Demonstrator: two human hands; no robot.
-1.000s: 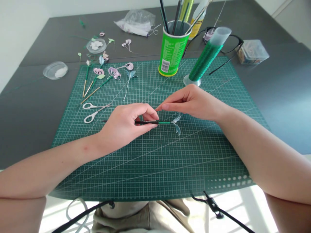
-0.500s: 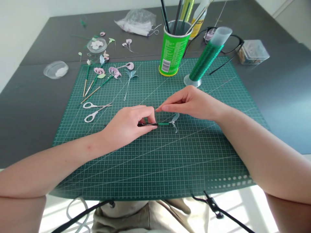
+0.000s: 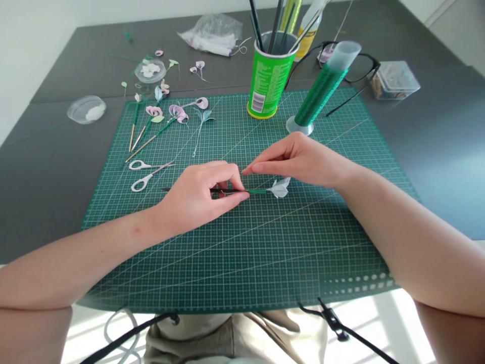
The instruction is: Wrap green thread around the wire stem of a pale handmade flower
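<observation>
The fingertips of your left hand (image 3: 199, 189) are pinching a slim dark stick (image 3: 232, 191), whose green-wrapped end (image 3: 259, 191) is pointing right and carrying pale petals (image 3: 279, 188) over the gridded cutting mat (image 3: 242, 253). Just beside them, your right hand (image 3: 308, 159) is pressing thumb and forefinger together, perhaps on something too fine to see. Farther out, white-handled scissors (image 3: 141, 183) are lying open at left, and a green thread spool (image 3: 322, 96) is sitting beyond your right hand.
</observation>
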